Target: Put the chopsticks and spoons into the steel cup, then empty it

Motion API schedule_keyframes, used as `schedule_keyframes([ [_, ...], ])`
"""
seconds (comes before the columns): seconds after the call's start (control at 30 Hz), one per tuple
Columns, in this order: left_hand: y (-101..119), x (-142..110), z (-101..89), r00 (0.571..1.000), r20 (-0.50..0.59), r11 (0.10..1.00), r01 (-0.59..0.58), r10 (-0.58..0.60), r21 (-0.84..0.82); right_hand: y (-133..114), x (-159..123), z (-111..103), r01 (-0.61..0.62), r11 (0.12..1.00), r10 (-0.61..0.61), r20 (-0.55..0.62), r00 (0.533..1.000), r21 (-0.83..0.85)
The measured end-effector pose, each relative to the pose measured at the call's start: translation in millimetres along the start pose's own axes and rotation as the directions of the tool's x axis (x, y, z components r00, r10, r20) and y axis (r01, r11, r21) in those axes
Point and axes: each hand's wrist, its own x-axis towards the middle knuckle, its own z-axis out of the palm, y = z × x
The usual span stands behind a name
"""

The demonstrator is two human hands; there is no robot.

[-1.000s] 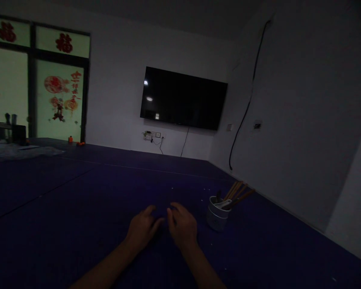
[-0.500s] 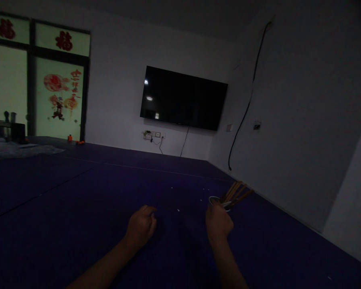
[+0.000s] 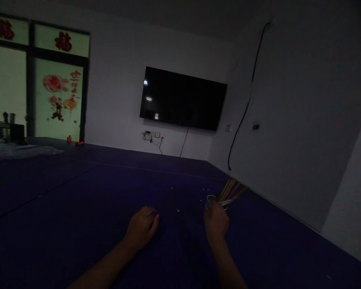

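My right hand (image 3: 216, 220) is closed around the near side of a small cup (image 3: 209, 201) with a pale rim. Several thin wooden sticks (image 3: 228, 189), perhaps brush handles, lean out of the cup to the right, and a whitish strip lies among them. My hand hides much of the cup, and their lower ends cannot be seen. Over the dark blue tabletop (image 3: 180, 249), left of the cup, my left hand (image 3: 142, 226) has its fingers curled in, the thumb pointing right. No object shows in it, and it is apart from the cup.
Small white scraps (image 3: 178, 210) dot the surface between and beyond my hands. Clear plastic sheeting (image 3: 33, 151), a dark holder (image 3: 17, 133) and small orange items (image 3: 69, 139) lie far left. A black cable (image 3: 243, 114) hangs down the right wall; a television (image 3: 183, 98) hangs ahead.
My right hand and the cup have shifted slightly left, with the sticks tilting along. My left hand has turned a little, its fingers curling further in. The view has barely moved.
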Motion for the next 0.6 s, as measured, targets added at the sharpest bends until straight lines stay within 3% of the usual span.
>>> schedule_keyframes([
  [0.17,0.9,-0.1,2.7,0.999,0.015,0.998,0.048,-0.047,-0.036,-8.0,-4.9,9.0,0.256,0.951,-0.222,-0.195,0.955,0.175],
  [0.3,-2.6,-3.4,10.6,0.987,0.022,0.976,0.160,-0.158,-0.147,-33.1,-17.9,8.8,0.453,0.794,-0.352,-0.301,0.886,0.406],
  [0.47,-9.1,-5.8,20.4,0.945,0.084,0.892,0.325,-0.315,-0.313,-65.9,-43.9,4.1,0.490,0.574,-0.458,-0.239,0.856,0.656],
  [0.6,-9.2,-3.3,21.7,0.942,0.063,0.812,0.318,-0.330,-0.490,-79.3,-61.8,6.0,0.512,0.452,-0.588,-0.187,0.787,0.731],
])
